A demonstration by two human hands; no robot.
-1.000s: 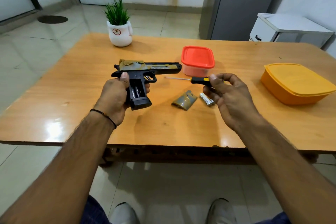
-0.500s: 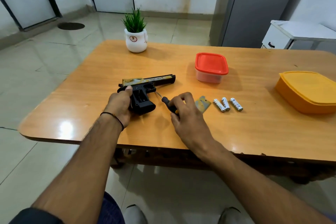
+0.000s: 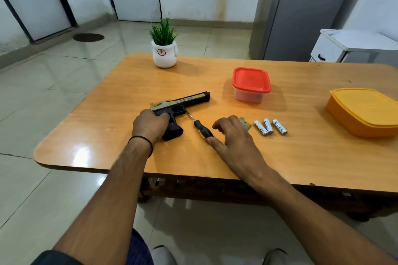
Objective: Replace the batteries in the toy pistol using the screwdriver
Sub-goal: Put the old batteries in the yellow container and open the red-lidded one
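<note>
left hand [image 3: 150,125] clamps its fingers on the toy pistol [image 3: 187,102]; right hand [image 3: 234,139], fingers apart, screwdriver [image 3: 202,129] at its nine o'clock.

- Black-and-gold plastic toy pistol [image 3: 183,103]: rear of frame and upper grip covered by the left hand [image 3: 149,123]. Slide lettering too small to read.
- Grey-gold flat cover plate [image 3: 246,123]: near half hidden behind the right hand [image 3: 233,139].
- Black-and-yellow-handled screwdriver [image 3: 201,129]: butt end hidden by the right thumb; contact cannot be told.
- Three white cylindrical batteries [image 3: 267,126]: print illegible.
- Clear plastic box with red lid [image 3: 251,84]: contents indistinct.
- Orange lidded plastic box [image 3: 364,112]: far side cut off by right edge.
- Wooden table [image 3: 301,157]: right end cut off.
- White cabinet [image 3: 336,48]: cut off at right edge.
- Pale shoes [image 3: 162,255]: cut off by bottom edge.
</note>
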